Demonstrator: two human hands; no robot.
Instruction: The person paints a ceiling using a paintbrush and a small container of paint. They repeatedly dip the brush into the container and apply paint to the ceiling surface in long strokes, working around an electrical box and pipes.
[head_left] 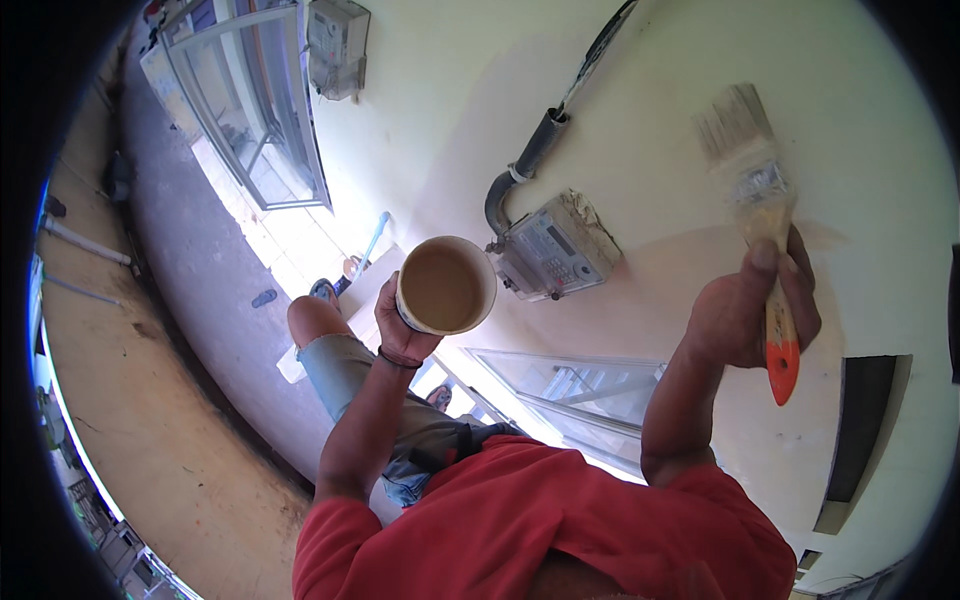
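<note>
My left hand (397, 322) grips a round tub (447, 241) from its side and underneath. The tub is tilted toward the view, and brownish, paint-like liquid (441, 290) shows inside. On the right, my raised right hand (738, 312) is closed round the handle of a wide paintbrush (763, 185). The handle is pale wood with an orange-red end pointing down; the metal band and bristles are smeared with pale paint. The bristles lie in front of the pale wall (660, 120); whether they touch it I cannot tell.
A grey electricity meter (555, 248) with a dark conduit pipe (538, 145) is fixed to the wall. Another meter (338, 45) hangs near an open window (250, 110). Below is a window frame (570, 385); at right, a dark rectangular opening (866, 425). A low tan wall (190, 440) borders the walkway (210, 190).
</note>
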